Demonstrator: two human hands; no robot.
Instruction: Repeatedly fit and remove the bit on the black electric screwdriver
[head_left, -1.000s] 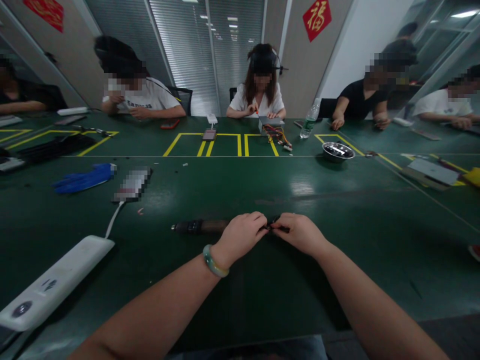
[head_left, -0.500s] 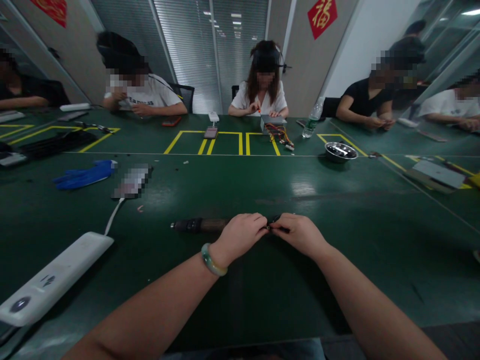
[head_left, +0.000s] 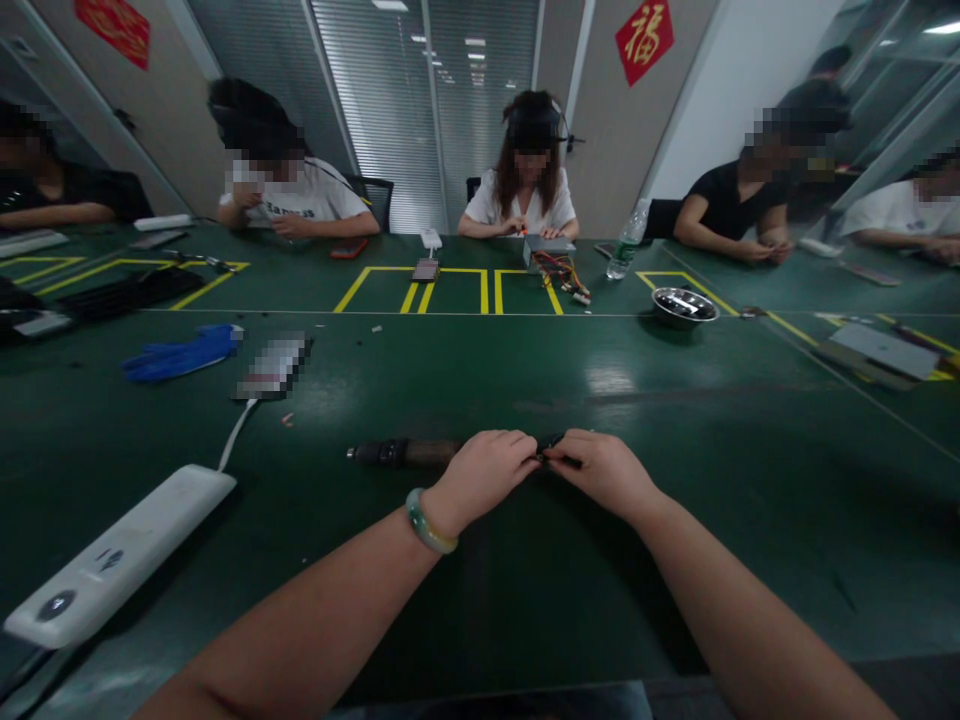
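Observation:
A dark, tube-shaped electric screwdriver (head_left: 420, 454) lies crosswise on the green table, its metal tip pointing left. Closed around its rear part is my left hand (head_left: 487, 475), with a green bangle (head_left: 429, 522) on the wrist. My right hand (head_left: 604, 468) is closed in a pinch right beside the left fingertips, at the tool's tail end. Between the two hands a small dark piece with a brassy glint shows. The fingers hide most of it, so its kind cannot be told.
To the left lie a white power strip (head_left: 124, 555), a phone (head_left: 274, 366) on a white cable and a blue glove (head_left: 184, 352). Farther off stand a metal bowl (head_left: 684, 308), a water bottle (head_left: 627, 240) and a grey box with coloured wires (head_left: 553, 258). Several people sit opposite.
The view has shifted slightly, so everything appears a little lower and to the right. Both hands keep the same hold at the tool's tail end.

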